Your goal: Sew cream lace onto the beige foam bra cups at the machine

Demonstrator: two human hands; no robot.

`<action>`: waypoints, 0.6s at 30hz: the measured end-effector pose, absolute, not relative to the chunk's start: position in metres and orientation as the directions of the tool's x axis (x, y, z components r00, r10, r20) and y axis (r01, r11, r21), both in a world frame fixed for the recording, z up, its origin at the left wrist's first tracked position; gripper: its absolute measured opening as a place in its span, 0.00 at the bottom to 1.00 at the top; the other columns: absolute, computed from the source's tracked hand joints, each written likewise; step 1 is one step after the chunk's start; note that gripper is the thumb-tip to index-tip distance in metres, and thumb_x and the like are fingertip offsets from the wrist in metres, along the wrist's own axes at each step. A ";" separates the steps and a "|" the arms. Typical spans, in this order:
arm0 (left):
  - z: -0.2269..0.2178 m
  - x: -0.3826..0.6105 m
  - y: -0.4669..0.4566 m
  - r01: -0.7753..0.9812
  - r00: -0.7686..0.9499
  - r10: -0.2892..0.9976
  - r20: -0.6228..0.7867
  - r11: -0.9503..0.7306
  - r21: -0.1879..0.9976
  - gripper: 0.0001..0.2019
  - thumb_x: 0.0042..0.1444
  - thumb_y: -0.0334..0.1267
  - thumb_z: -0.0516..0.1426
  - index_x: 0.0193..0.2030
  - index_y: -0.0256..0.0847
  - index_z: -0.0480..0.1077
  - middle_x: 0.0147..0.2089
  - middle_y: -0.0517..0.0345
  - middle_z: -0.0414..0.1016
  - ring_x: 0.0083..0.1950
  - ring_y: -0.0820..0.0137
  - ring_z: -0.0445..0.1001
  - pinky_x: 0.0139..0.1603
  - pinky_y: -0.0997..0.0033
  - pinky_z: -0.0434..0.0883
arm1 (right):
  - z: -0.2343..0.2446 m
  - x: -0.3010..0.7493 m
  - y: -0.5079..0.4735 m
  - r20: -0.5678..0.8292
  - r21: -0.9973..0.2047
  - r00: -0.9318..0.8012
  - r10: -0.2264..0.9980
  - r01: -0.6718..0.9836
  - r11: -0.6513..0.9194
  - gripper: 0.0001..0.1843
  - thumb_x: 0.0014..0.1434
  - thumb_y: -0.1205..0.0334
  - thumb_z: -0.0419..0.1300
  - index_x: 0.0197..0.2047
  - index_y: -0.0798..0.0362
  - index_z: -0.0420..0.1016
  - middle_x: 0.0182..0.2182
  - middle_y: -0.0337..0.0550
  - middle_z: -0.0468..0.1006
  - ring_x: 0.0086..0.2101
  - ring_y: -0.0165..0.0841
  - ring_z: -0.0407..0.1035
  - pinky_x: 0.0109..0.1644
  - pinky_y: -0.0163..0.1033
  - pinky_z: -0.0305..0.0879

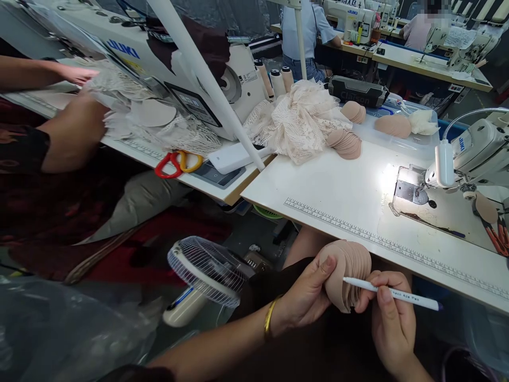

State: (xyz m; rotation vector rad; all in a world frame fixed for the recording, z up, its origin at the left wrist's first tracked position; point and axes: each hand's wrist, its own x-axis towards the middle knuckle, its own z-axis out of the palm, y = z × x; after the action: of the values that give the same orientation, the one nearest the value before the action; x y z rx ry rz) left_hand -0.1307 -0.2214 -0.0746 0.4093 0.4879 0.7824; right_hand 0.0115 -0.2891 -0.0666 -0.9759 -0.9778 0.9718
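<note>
My left hand is closed on a fanned stack of beige, rounded fabric pads, held above my lap by the front edge of the table. The thumb presses on the nearest pad. In my right hand is a white marker pen, gripped between thumb and fingers. Its pale tip points left and meets or nearly meets the edges of the stack; I cannot tell whether it touches. The dark end of the pen points right.
A sewing machine stands on the white table. Cream lace and more beige pads lie at the back. Scissors with red and yellow handles lie left. A small fan stands below. A co-worker's hand touches fabric.
</note>
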 end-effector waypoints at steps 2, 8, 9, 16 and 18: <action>-0.074 -0.133 -0.219 -0.555 0.557 0.788 -0.263 0.588 0.588 0.29 0.59 0.56 0.68 0.60 0.39 0.75 0.49 0.46 0.82 0.50 0.59 0.79 0.54 0.62 0.75 | -0.066 0.021 -0.287 0.250 -0.944 0.276 0.928 -0.141 0.297 0.09 0.77 0.58 0.52 0.51 0.46 0.73 0.27 0.36 0.76 0.31 0.34 0.73 0.39 0.41 0.72; -0.058 -0.150 -0.191 -0.287 0.605 0.786 -0.128 0.365 0.886 0.44 0.49 0.50 0.75 0.70 0.48 0.63 0.54 0.50 0.77 0.53 0.58 0.77 0.56 0.60 0.73 | -0.047 0.068 -0.270 0.125 -0.968 0.155 0.980 0.235 0.086 0.20 0.72 0.50 0.61 0.63 0.46 0.71 0.56 0.51 0.78 0.51 0.43 0.75 0.53 0.48 0.74; -0.053 -0.152 -0.186 -0.216 0.633 0.770 -0.077 0.271 0.938 0.48 0.47 0.48 0.77 0.72 0.49 0.61 0.53 0.51 0.76 0.52 0.58 0.77 0.56 0.60 0.73 | -0.041 0.071 -0.267 0.076 -0.964 0.070 0.995 0.261 0.056 0.22 0.70 0.50 0.63 0.64 0.45 0.69 0.58 0.50 0.77 0.52 0.43 0.75 0.54 0.48 0.74; -0.035 -0.152 -0.171 -0.177 0.564 0.781 0.266 -0.200 0.964 0.52 0.36 0.34 0.80 0.71 0.47 0.68 0.58 0.47 0.74 0.57 0.55 0.72 0.63 0.57 0.69 | -0.026 0.057 -0.254 0.019 -0.986 -0.036 0.999 0.162 0.025 0.22 0.63 0.53 0.69 0.56 0.44 0.68 0.44 0.40 0.78 0.40 0.37 0.75 0.42 0.41 0.77; -0.040 -0.149 -0.174 -0.330 0.447 0.864 0.233 -0.083 0.940 0.50 0.38 0.41 0.80 0.70 0.49 0.69 0.63 0.46 0.71 0.63 0.52 0.69 0.66 0.57 0.67 | -0.037 0.052 -0.253 0.136 -0.990 0.133 0.982 0.044 0.132 0.23 0.63 0.53 0.69 0.57 0.44 0.66 0.43 0.41 0.78 0.39 0.37 0.75 0.40 0.41 0.77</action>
State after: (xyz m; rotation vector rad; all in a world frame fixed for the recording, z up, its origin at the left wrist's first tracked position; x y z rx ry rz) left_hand -0.1492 -0.1743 -0.0404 1.2940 0.5391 1.0742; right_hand 0.0516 -0.2534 -0.0367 -1.1962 -1.1951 0.9944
